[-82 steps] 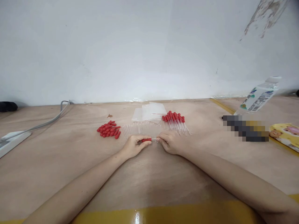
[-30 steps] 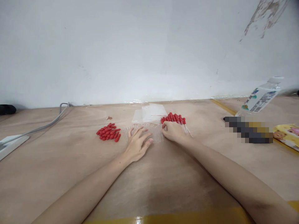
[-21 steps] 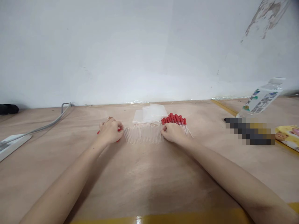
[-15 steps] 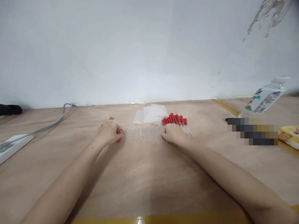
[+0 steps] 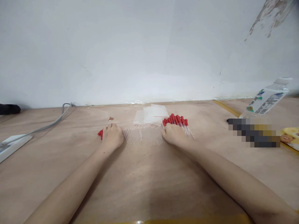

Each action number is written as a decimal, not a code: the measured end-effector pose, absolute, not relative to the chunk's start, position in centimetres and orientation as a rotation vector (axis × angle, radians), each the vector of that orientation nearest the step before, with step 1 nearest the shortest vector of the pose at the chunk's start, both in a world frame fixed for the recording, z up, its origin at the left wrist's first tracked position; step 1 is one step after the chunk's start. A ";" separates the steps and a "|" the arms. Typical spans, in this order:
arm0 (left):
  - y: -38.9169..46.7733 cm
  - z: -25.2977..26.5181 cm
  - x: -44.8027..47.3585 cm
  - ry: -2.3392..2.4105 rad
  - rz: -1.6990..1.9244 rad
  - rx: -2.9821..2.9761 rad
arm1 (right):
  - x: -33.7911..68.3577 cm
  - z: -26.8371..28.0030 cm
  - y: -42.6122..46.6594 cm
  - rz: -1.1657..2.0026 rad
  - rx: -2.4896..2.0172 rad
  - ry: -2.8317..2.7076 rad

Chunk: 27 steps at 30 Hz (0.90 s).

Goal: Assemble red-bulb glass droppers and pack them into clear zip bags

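— Head view, item one: what lies at the centre?

— Row of clear tubes (image 5: 143, 135), laid side by side on the table (image 5: 149, 180), between the two hands. Left hand (image 5: 112, 136) sits at the row's left end, over the red caps (image 5: 100, 133); most of that pile is hidden beneath it, only a few caps showing at its left edge. Fingers curled down onto the pile; whether they pinch a cap cannot be told.

— And the other hand?

— Right hand (image 5: 173, 134) rests at the row's right end, knuckles up, fingers bent and close together, tips touching the outermost tubes. Whether it holds one is not visible.

— Item two, behind the right hand?

— Capped droppers (image 5: 177, 121), a bundle with red bulbs pointing away from the person and clear tips fanning toward the right. Touching or just beside the back of the right hand.

— Behind the tubes?

— Clear bags (image 5: 151, 113), a flat stack, just beyond the row.

— Outlying entries?

— Far left: grey cable (image 5: 50, 124) running from the wall to a white power strip (image 5: 12, 143) at the table's edge. Far right: plastic bottle (image 5: 268, 98) with a printed label, leaning; a yellow packet (image 5: 291, 137) near it, partly cut off. Small brown scrap (image 5: 110, 118) just beyond the left hand. White wall (image 5: 140, 53) behind everything.
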<state>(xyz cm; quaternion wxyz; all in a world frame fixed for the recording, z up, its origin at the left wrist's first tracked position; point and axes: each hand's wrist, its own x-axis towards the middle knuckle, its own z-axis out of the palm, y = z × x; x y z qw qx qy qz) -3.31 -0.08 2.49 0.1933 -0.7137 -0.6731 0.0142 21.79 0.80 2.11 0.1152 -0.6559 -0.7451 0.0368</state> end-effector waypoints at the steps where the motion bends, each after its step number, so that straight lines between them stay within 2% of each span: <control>1: -0.2 2.5 -3.2 -1.887 0.037 -1.995 | 21.9 2.4 0.6 0.098 -1.905 -2.169; 6: -0.7 3.4 -2.3 -1.917 -0.103 -2.030 | 23.0 2.2 0.4 0.158 -1.647 -2.128; 11: -1.9 4.0 -0.1 -1.745 -0.672 -2.347 | 24.3 -0.1 -0.1 0.201 -1.214 -2.125; 17: -2.3 -0.2 2.3 -1.555 -1.209 -2.658 | 24.0 -0.8 -2.4 0.204 -0.990 -2.158; 21: -2.2 -1.7 2.7 -1.485 -1.313 -2.718 | 23.5 -1.2 -2.6 0.167 -0.967 -2.200; 27: -2.4 -1.1 2.9 -1.388 -1.257 -2.745 | 23.4 -1.6 -2.3 0.162 -0.952 -2.164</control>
